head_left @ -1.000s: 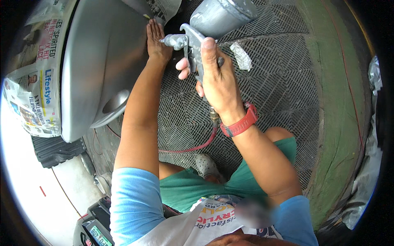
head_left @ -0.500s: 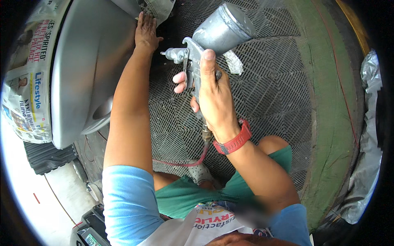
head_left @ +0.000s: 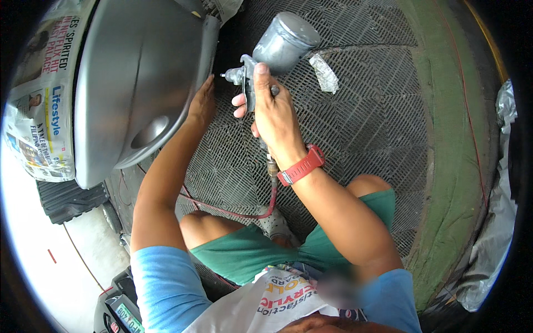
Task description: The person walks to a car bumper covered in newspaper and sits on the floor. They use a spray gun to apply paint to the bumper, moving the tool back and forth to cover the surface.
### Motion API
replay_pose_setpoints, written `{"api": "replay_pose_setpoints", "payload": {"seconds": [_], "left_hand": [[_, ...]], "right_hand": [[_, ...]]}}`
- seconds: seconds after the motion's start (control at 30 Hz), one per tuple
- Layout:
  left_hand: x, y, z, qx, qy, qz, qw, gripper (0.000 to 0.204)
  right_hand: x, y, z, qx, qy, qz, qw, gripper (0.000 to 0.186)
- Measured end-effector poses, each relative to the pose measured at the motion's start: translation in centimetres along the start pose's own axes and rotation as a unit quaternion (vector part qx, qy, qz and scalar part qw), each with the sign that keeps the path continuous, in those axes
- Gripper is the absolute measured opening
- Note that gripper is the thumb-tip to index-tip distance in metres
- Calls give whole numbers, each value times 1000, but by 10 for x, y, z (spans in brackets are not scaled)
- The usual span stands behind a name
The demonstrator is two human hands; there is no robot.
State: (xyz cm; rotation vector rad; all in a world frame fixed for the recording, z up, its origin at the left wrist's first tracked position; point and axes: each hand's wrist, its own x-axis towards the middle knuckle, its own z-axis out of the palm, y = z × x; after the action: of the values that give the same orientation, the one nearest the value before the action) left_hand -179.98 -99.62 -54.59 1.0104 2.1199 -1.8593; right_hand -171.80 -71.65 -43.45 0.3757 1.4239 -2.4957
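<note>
My right hand (head_left: 275, 114) is closed round the handle of a metal spray gun (head_left: 250, 83), its thumb up along the back of the gun's body. A silver paint cup (head_left: 286, 44) sits on the gun, tilted up and to the right. The nozzle points left at a grey car bumper (head_left: 133, 83). My left hand (head_left: 204, 104) lies against the bumper's right edge with its fingers stretched out, the fingertips partly hidden at that edge. From the bottom of the gun's handle a red air hose (head_left: 244, 215) curves down and to the left.
Newspaper (head_left: 41, 105) is taped over the panel left of the bumper. A crumpled paper scrap (head_left: 323, 74) lies on the ribbed mat (head_left: 355, 127). Green floor covering (head_left: 438, 139) and crinkled plastic sheeting (head_left: 491, 238) line the right side. A black plastic part (head_left: 72, 200) lies below the bumper.
My left hand has drawn back toward me along the bumper's edge, its arm bending. My right hand, with the spray gun, has shifted slightly left. More of the bumper's right edge shows.
</note>
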Motion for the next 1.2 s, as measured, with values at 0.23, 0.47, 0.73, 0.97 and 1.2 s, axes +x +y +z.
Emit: {"api": "replay_pose_setpoints", "payload": {"seconds": [0.23, 0.47, 0.73, 0.97, 1.2], "left_hand": [[-73, -11, -6, -1, -98, 103, 990, 96], [74, -143, -76, -47, -8, -120, 992, 67], [47, -74, -50, 55, -89, 69, 992, 60], [-76, 6, 7, 66, -132, 135, 980, 63], [-83, -55, -41, -89, -114, 31, 989, 75]], "right_hand": [[-4, 11, 11, -14, -54, 15, 998, 78], [-1, 8, 0, 18, -29, 11, 999, 81], [-1, 7, -10, -4, -1, 30, 1000, 78], [-3, 17, 11, -14, -61, 14, 998, 75], [-9, 1, 21, -19, -119, -56, 991, 69]]}}
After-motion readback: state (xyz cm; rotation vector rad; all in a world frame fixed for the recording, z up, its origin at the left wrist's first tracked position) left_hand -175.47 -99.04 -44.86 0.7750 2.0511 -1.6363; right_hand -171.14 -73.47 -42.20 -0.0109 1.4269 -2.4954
